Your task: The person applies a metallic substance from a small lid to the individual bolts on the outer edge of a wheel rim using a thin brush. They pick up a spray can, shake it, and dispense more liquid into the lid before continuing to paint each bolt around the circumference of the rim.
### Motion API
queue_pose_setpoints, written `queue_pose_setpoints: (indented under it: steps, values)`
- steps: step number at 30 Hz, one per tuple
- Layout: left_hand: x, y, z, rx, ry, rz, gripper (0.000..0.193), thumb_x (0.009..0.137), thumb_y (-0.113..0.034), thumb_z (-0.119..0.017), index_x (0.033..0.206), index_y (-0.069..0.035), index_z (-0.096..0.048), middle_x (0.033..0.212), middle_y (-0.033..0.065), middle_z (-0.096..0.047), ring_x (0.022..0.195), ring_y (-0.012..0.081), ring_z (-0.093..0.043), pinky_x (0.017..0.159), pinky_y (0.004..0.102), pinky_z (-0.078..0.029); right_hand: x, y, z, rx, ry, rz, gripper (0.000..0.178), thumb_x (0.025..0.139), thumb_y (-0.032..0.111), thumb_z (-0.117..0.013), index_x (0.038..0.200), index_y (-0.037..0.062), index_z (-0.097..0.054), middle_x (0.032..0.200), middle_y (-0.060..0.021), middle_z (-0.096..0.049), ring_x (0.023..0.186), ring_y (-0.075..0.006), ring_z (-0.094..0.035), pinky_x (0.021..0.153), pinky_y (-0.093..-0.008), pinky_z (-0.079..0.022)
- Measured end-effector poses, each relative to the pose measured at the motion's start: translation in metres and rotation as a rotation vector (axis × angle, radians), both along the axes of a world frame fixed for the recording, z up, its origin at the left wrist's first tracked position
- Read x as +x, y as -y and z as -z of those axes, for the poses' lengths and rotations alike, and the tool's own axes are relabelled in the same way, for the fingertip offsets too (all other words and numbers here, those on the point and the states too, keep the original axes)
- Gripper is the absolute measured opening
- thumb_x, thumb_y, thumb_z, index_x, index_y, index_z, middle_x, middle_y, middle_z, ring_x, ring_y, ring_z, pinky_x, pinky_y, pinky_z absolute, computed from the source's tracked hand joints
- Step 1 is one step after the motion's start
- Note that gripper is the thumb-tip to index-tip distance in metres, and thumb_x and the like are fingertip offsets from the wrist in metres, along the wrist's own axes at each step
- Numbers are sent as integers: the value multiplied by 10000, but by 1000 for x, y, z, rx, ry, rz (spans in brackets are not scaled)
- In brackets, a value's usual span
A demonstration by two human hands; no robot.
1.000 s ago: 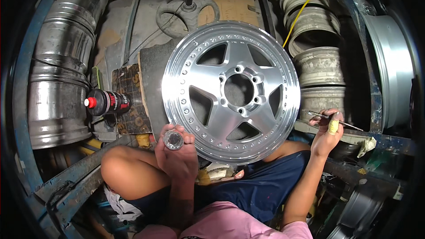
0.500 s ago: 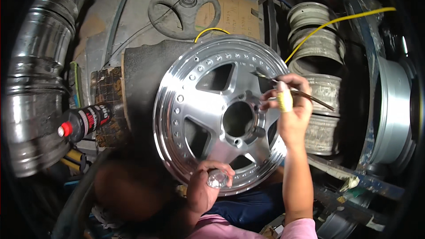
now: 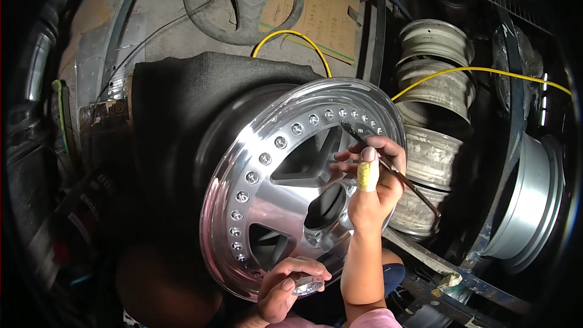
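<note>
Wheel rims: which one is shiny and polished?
The large chrome wheel rim with bolts around its lip, under the right hand; the stacked rims behind look dull, whitish.

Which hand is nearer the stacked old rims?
Right. The right hand, holding a thin brush, is beside the stacked rims; the left hand sits lower, under the polished wheel.

Dim workshop: stacked worn rims [image 3: 434, 115], a yellow cable [image 3: 480, 71], cardboard [image 3: 319, 15] on the concrete wall [image 3: 164, 12].

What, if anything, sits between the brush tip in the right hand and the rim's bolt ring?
Nothing visible does. The right hand holds the thin brush with its tip right at the polished wheel rim, near the upper bolts. The left hand, holding a small shiny container, stays low at the rim's bottom edge.
</note>
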State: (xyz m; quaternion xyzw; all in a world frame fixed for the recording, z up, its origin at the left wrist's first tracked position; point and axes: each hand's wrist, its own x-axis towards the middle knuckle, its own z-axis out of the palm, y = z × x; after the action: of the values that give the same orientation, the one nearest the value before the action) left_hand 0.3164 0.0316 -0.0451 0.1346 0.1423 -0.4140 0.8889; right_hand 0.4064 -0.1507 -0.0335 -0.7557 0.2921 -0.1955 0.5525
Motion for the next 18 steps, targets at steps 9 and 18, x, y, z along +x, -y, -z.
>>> queue_pose_setpoints:
  steps: [9, 18]
  values:
    - [1, 4, 2, 21, -23, -6, 431, 963, -343, -437, 1083, 66, -504, 996, 301, -572, 849, 303, -606, 759, 394, -513, 7, 4, 12, -264, -73, -22, 159, 945, 96, -571, 1010, -45, -541, 908, -106, -599, 708, -137, -642, 572, -236, -535]
    - [6, 5, 4, 28, -14, -15, 411, 954, -315, -424, 1086, 66, -504, 996, 298, -575, 831, 291, -612, 757, 373, -520, 17, -2, 7, -376, -151, -47, 157, 952, 106, -563, 1005, -39, -538, 883, -100, -605, 687, -124, -634, 550, -229, -532]
